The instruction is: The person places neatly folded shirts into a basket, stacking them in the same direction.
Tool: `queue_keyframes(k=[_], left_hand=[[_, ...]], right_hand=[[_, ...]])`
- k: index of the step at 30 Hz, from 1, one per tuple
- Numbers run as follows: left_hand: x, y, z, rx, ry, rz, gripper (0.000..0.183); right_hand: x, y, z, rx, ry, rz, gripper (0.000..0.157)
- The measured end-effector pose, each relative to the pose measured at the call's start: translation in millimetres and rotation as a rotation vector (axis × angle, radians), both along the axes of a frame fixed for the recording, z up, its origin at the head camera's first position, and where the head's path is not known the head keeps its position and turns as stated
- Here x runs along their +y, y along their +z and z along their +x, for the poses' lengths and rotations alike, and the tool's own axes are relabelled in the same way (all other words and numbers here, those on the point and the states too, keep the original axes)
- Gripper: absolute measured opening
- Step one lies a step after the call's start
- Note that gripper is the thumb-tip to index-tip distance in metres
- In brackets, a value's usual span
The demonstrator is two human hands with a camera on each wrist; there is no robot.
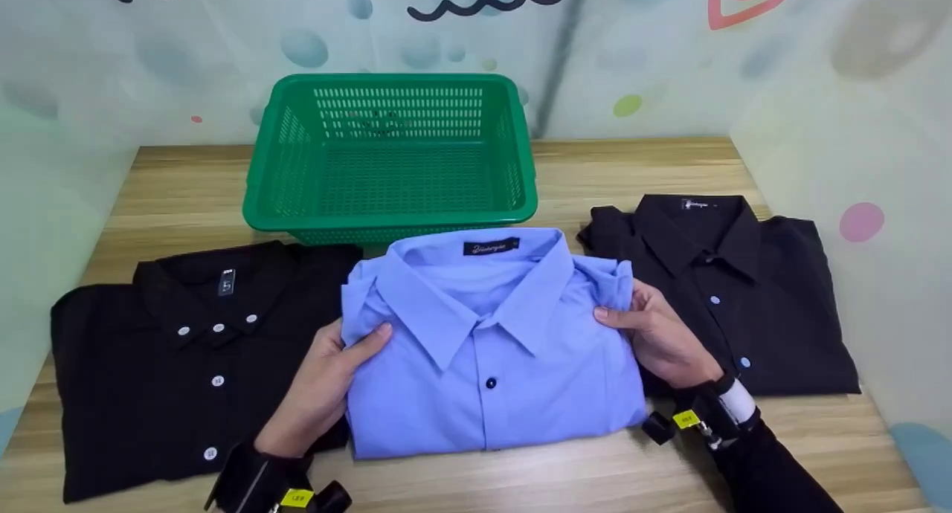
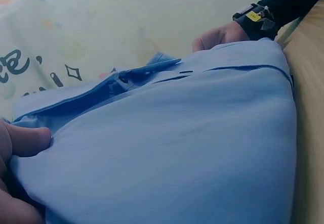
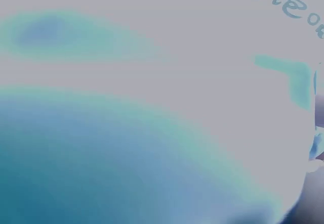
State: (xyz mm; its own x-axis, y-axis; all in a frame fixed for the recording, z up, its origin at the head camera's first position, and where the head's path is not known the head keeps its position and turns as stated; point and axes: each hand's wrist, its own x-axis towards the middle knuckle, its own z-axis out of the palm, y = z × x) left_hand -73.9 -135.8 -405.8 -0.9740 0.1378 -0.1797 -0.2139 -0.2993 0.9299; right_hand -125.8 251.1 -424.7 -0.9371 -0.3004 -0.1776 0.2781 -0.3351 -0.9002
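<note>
A folded light blue collared shirt (image 1: 561, 386) is held between both hands in the middle of the head view, its front and dark neck label facing up. My left hand (image 1: 316, 390) grips its left side, thumb on top near the collar and the other fingers beneath, out of sight. On the opposite side my right hand (image 1: 666, 342) pinches the shirt's shoulder edge, thumb over the front. The left wrist view shows the blue cloth (image 2: 177, 143) up close, with the left thumb (image 2: 30, 140) pressing on it. The right wrist view is mostly washed out.
Behind the blue shirt stands a green plastic basket (image 1: 394, 219) with nothing in it. A folded black shirt (image 1: 149, 394) with white buttons lies at left, and another dark shirt (image 1: 796, 327) at right. Patterned walls border the wooden table (image 1: 632, 163) at the back and sides.
</note>
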Motion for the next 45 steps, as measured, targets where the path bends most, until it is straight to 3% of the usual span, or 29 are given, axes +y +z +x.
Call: queue_keyframes(k=[6,16,29,33,40,45], left_hand=[[-3.0,0.8,-2.0,0.08,0.031,-0.059,0.014],[-8.6,14.2,-9.1,0.194,0.077,-0.158,0.011],[-17.1,36.5,-23.0,0.191,0.127,-0.131,0.013],[-20.7,43.5,-27.9,0.203,0.153,-0.141,0.012],[-28.1,54.4,-47.1,0.171,0.215,-0.172,0.015],[-38.4,67.5,-68.0,0.161,0.204,-0.257,0.03]], right_hand=[[-3.0,5.4,-7.3,0.031,0.028,0.019,0.052],[-12.0,28.0,-17.7,0.136,-0.037,0.084,0.05],[-24.4,56.6,-36.9,0.23,-0.021,0.133,0.05],[-29.5,64.0,-44.4,0.244,-0.038,0.177,0.043],[-44.5,76.2,-65.6,0.229,-0.108,0.302,0.041],[-60.6,89.9,-86.7,0.202,-0.13,0.385,0.034]])
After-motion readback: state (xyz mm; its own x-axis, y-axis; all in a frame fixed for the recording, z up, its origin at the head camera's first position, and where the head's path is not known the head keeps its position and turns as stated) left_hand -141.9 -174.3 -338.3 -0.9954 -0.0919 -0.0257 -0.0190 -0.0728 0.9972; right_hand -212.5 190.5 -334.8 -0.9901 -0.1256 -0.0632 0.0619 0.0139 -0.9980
